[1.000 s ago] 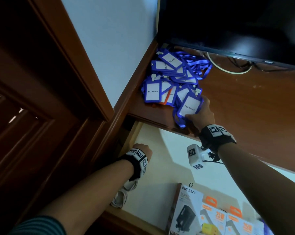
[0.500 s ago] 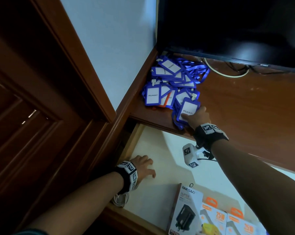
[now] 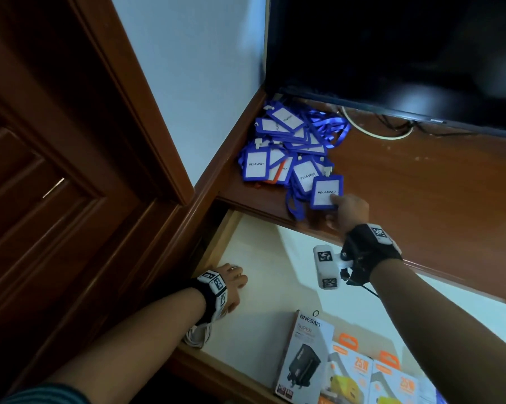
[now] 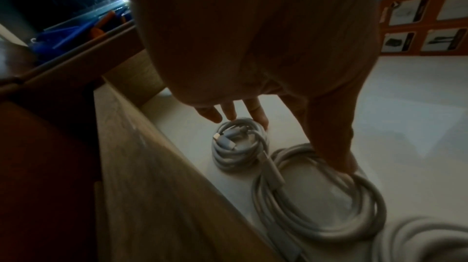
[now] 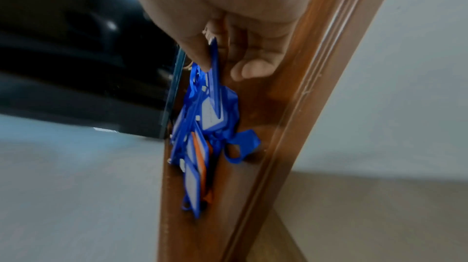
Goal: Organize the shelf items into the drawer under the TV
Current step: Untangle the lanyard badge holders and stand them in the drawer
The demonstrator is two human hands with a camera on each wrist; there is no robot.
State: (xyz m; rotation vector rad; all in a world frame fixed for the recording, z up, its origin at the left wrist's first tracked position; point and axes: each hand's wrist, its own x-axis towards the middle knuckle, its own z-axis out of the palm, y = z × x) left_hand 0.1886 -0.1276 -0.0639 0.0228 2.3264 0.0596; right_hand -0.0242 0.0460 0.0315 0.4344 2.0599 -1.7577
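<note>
The dark TV (image 3: 391, 48) fills the top of my view, standing on the brown wooden shelf (image 3: 420, 185), and below the shelf's front edge the drawer (image 3: 275, 258) is pulled open, its pale floor showing. At the drawer's near edge stand boxed chargers (image 3: 307, 354), one white and black, the others with orange print. Back in the shelf's left corner lies a heap of blue visitor badges (image 3: 278, 150) with their lanyards tangled, one orange holder among them. My right hand (image 3: 349, 209) reaches onto the shelf at the near end of that heap, and my thumb and fingers pinch the lower corner of the nearest badge (image 3: 326, 193), which reads PELAWAT; the right wrist view shows its blue edge clamped between them. My left hand (image 3: 231, 287) is down in the drawer's left front corner with fingers spread and relaxed, the tips touching a small white coiled cable (image 4: 239, 146), the thumb resting on a larger coil (image 4: 321, 196) just beside it.
</note>
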